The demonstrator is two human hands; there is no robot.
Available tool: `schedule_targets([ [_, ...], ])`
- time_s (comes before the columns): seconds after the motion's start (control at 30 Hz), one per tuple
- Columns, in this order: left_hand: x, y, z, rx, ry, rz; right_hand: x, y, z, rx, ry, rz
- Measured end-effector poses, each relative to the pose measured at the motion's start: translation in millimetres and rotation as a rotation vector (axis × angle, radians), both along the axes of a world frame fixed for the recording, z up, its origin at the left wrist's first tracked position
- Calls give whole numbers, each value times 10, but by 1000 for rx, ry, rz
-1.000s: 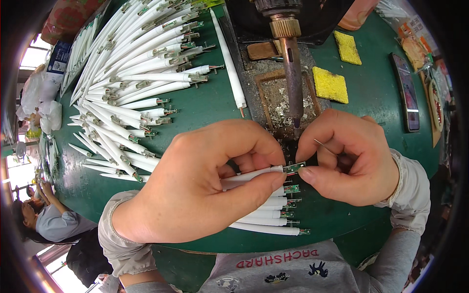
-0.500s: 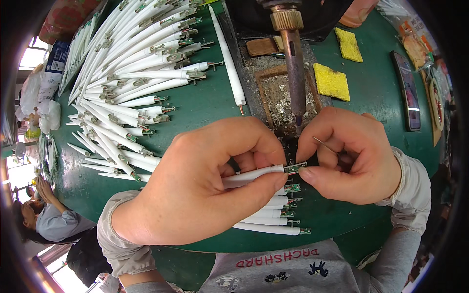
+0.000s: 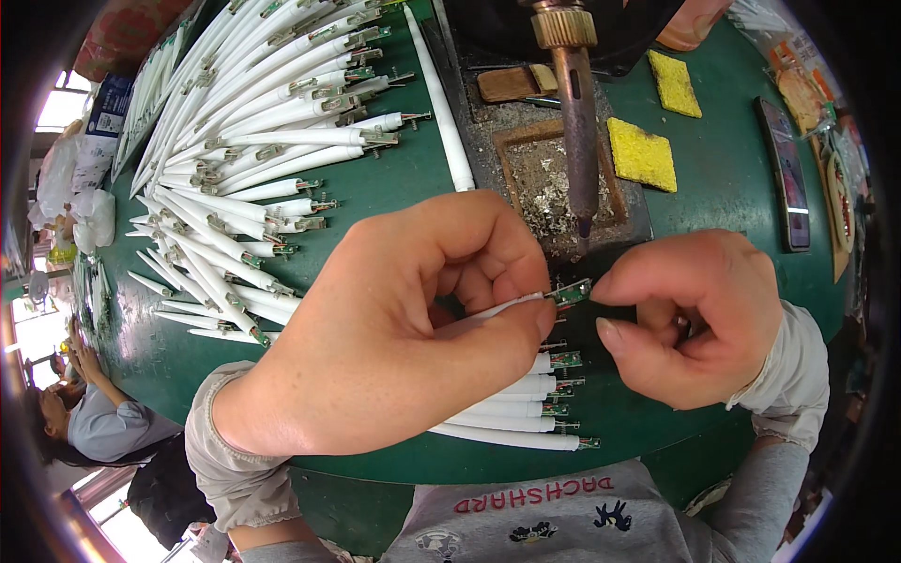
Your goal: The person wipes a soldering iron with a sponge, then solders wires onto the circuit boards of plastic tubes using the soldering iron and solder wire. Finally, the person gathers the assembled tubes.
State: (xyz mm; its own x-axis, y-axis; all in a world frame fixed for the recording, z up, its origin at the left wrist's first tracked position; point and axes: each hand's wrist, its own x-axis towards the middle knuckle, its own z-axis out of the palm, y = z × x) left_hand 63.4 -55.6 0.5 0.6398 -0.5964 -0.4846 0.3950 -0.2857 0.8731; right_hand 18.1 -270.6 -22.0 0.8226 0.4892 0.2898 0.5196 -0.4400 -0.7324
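A slim white tube (image 3: pixel 503 309) lies just right of the frame's centre, pinched in the left hand (image 3: pixel 394 328), which hides much of its length. A narrow green circuit board (image 3: pixel 571 294) juts from its right end, tilted slightly upward. Whether the board's tip touches the right hand's (image 3: pixel 699 319) index finger is hard to tell.

Green table (image 3: pixel 723 178): white tubes (image 3: pixel 305 138) heaped left, tube row (image 3: pixel 507 423) near front edge; yellow sponges (image 3: pixel 643 155), phone (image 3: pixel 782 174) right.
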Motion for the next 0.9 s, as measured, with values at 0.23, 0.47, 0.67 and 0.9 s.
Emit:
schedule_targets([
  [0.23,20,-16,0,-70,39,22,34,44,-89,20,-295,27],
  [0.47,29,-31,-21,-72,-4,70,59,-5,-40,33,-153,165],
  [0.67,47,-54,10,-56,2,99,-10,58,21,286,425,-115],
  [0.9,64,-85,9,-127,25,138,32,18,75,264,620,-28],
])
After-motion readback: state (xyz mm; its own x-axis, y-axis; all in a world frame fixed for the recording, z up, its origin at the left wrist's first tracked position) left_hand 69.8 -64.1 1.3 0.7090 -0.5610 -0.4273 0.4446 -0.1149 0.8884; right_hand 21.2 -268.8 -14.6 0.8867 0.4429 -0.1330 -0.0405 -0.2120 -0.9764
